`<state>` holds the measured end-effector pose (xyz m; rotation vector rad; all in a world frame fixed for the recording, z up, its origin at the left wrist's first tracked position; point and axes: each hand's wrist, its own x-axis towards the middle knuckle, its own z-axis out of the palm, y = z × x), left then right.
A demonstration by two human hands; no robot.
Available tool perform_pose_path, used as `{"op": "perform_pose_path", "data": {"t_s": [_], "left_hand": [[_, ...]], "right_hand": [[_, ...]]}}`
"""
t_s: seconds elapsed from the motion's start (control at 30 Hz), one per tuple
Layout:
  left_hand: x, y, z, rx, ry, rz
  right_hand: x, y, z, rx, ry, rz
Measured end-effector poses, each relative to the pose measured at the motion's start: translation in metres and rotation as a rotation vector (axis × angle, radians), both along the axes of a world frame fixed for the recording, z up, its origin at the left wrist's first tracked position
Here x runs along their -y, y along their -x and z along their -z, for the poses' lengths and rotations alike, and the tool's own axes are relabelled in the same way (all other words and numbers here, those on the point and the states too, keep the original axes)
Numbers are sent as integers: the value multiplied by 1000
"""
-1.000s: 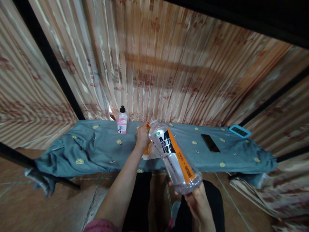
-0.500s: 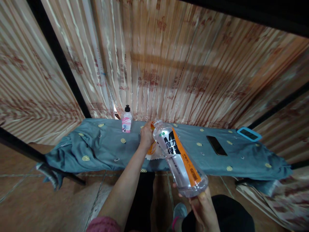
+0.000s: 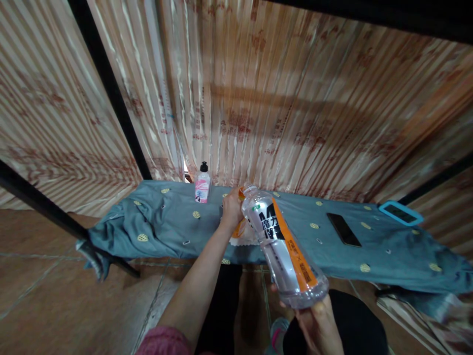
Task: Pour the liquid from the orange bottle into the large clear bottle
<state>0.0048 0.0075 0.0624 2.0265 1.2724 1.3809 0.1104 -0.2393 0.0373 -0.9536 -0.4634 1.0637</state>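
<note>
While the view runs from lower left to right edge, each line takes one thing in turn.

Blue cloth [image 3: 162, 231]: lies draped over a long low surface across the middle of the frame, bunched at its left end, likely as a cover for what rests on it.

Small pink bottle [image 3: 202, 186]: stands upright with a black cap at the cloth's back edge, left of centre, well apart from both hands.

Left hand [image 3: 232, 211]: at centre frame, fingers curled closed about the mouth end of the big bottle, on something orange there; whether that is the cap I cannot tell.

Clear bottle [image 3: 284, 251]: large, orange-striped label, tilted with its neck toward the cloth and its base toward the viewer, probably so the top can be worked.

Right hand [image 3: 320, 325]: bottom centre-right, cupped under the bottle's base, bearing it.

Black phone [image 3: 343, 230]: flat on the cloth, right of centre.

Blue-framed device [image 3: 401, 213]: flat at far right.
</note>
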Motion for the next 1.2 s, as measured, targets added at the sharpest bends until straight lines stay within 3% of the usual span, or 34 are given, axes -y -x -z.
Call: {"op": "perform_pose_path", "data": {"t_s": [0.2, 0.43, 0.57, 0.67, 0.97, 1.2], "left_hand": [[0, 0, -2, -28, 17, -3], [1, 1, -1, -18, 30, -15], [0, 1, 0, -32, 33, -22], [-1, 1, 1, -46, 33, -23], [-1, 1, 2, -36, 22, -25], [-2, 0, 1, -49, 37, -28]], "right_hand": [[1, 0, 0, -19, 21, 12], [6, -17, 20, -10, -57, -85], [10, -11, 13, -67, -43, -99], [12, -10, 9, -130, 25, -26], [9, -29, 31, 10, -20, -173], [5, -17, 16, -2, -12, -153]]}}
